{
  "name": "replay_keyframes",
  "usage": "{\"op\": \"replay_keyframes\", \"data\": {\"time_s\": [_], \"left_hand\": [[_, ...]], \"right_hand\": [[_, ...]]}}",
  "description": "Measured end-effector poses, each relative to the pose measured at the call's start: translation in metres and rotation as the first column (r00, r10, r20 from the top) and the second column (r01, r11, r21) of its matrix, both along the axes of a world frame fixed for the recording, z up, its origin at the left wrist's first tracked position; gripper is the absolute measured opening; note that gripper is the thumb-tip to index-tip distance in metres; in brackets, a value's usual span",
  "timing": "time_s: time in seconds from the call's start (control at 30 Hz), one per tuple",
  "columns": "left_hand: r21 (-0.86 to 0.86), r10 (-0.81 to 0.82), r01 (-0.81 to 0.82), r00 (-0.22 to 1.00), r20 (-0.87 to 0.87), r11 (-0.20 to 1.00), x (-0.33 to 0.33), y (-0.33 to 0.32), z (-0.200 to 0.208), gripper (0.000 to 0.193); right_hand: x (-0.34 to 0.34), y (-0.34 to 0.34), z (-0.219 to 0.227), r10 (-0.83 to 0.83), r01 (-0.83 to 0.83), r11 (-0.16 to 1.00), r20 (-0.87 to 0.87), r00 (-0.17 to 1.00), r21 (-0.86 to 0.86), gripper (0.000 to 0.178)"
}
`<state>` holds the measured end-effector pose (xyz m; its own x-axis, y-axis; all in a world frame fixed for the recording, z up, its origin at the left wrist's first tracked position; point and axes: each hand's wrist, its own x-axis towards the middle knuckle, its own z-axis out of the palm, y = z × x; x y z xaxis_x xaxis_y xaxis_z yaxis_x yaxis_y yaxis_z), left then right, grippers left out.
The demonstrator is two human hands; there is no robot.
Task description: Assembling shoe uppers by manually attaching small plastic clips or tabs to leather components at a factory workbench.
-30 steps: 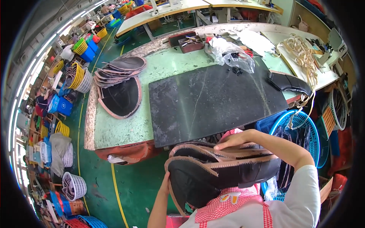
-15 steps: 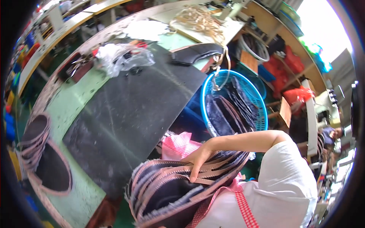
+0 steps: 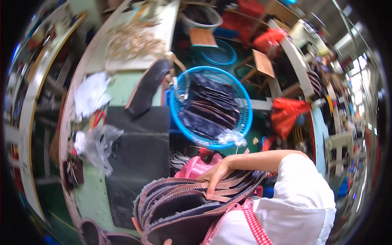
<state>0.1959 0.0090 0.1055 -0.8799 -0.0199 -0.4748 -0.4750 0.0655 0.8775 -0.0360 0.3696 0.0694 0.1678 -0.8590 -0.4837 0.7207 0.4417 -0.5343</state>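
I hold a stack of dark furry pieces with brown stitched edges [image 3: 183, 200] against my chest. My right hand [image 3: 216, 174] lies flat on top of the stack, fingers spread over the brown rims. Under the stack's lower left edge only the fingertips of my left hand [image 3: 136, 223] show, propping it from below. A round blue mesh basket [image 3: 175, 114] sits just beyond the stack, holding several more dark pieces.
A black mat [image 3: 139, 139] covers the green worktable [image 3: 92, 192] on the left, with a clear plastic bag [image 3: 100, 141] and white wrapping [image 3: 90, 94] beside it. A red bag [image 3: 288, 114] and a wooden stool [image 3: 263, 63] stand to the right of the basket.
The view has swung further right, so the blue basket now sits in the middle and the table has slid left. Both hands still hold the stack.
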Motion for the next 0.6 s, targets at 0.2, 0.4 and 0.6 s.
{"op": "replay_keyframes", "data": {"time_s": [0.2, 0.4, 0.6], "left_hand": [[0.05, -0.148, 0.158, 0.975, -0.169, 0.986, -0.12, 0.028, 0.043, 0.1], [0.182, -0.577, 0.551, 0.803, 0.149, 0.814, -0.189, 0.089, 0.085, 0.114], [0.208, -0.711, 0.7, 0.702, -0.031, 0.683, -0.239, 0.199, 0.079, 0.112]], "right_hand": [[0.082, 0.064, 0.043, -0.468, 0.472, 0.871, -0.063, 0.882, 0.138, 0.098], [0.164, 0.113, 0.068, -0.797, 0.811, 0.566, -0.152, 0.585, 0.149, 0.087], [0.203, 0.16, 0.058, -0.923, 0.93, 0.33, -0.153, 0.354, 0.165, 0.093]]}}
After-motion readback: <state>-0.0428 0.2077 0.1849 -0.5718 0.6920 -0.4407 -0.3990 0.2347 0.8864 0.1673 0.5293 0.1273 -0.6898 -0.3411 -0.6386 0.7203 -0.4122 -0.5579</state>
